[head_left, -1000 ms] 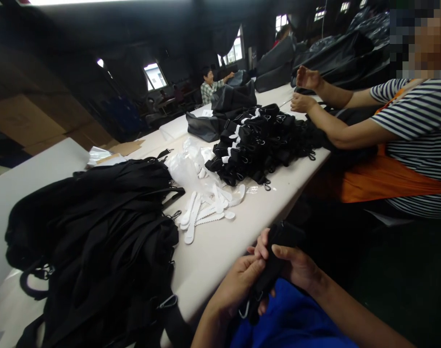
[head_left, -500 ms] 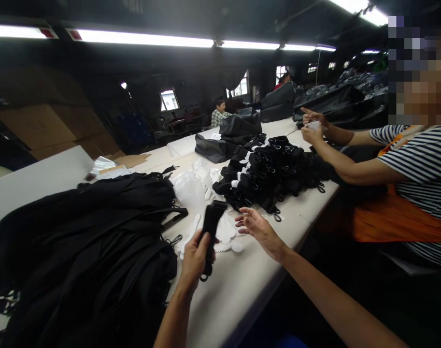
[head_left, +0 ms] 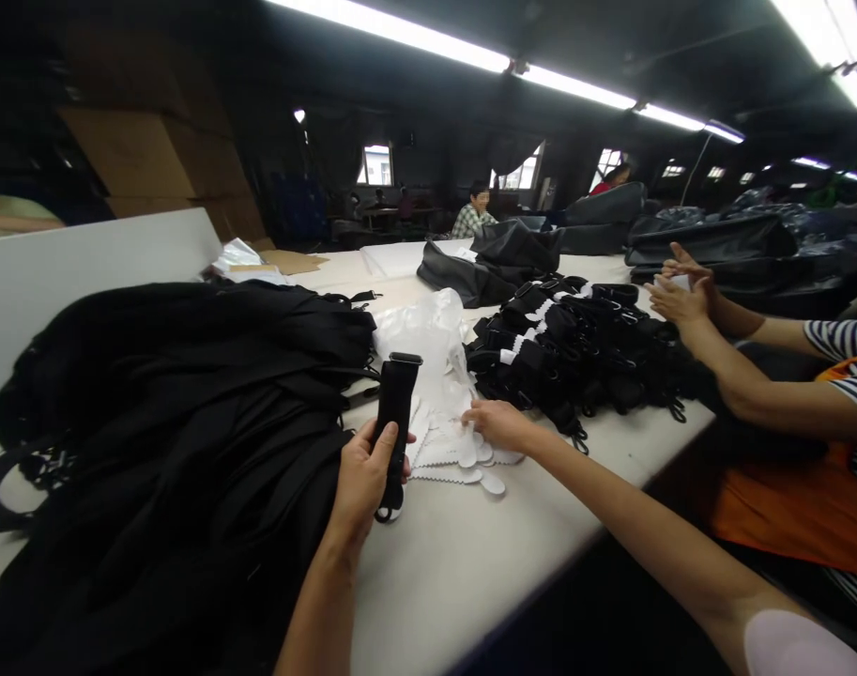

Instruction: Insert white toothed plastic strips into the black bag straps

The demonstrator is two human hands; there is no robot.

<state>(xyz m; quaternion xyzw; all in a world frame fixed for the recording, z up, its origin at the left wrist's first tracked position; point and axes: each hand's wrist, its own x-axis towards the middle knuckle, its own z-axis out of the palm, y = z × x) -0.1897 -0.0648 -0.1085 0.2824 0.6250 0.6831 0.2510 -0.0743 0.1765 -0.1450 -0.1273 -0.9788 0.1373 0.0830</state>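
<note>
A folded black webbing strap (head_left: 398,399) with a flat buckle at its top stands upright in my left hand (head_left: 364,474). The thumb presses along its front, and a small hook shows below the fist. My right hand (head_left: 502,425) reaches over a loose pile of white paper strips (head_left: 442,451) with zigzag edges and rounded ends. Its fingers are bent together on the strips' upper right edge, and their tips are partly hidden. Beyond the pile lies a crumpled clear plastic bag (head_left: 424,324).
A big heap of black straps (head_left: 189,404) covers the table's left side. Bundled black straps with white bands (head_left: 575,338) lie to the right, with black bags (head_left: 498,263) behind. At the right edge, a co-worker's hands (head_left: 688,291) hold something white. A white board (head_left: 104,272) stands at left.
My right hand has come down from the air onto the white strips, its fingers closing in. The left hand still holds the strap, now more upright. The view has turned right.
</note>
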